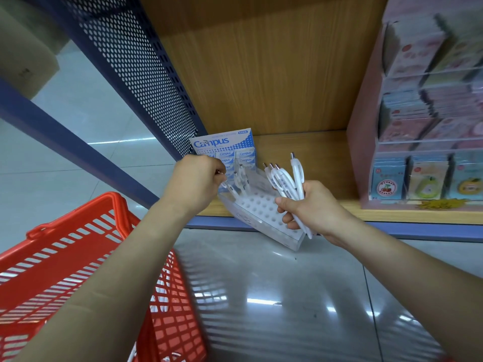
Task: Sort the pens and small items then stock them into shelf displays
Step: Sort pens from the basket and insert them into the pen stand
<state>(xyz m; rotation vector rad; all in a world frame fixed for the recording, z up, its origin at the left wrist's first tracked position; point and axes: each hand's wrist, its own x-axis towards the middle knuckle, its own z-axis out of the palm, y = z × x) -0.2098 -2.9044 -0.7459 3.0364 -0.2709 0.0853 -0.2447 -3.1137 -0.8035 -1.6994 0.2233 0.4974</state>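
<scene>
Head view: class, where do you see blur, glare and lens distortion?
Head view: motion blur smears the red basket and pink card display; head view: glare streaks the floor tiles; head view: the wide lens bows the perforated blue panel; Campus box reads sharp.

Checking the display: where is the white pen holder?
Head view, centre: the white pen holder tilts over the front edge of the shelf, between the left hand and right hand, in front of the Campus box.

Pink display [366, 131], blurred, beyond right edge
</scene>
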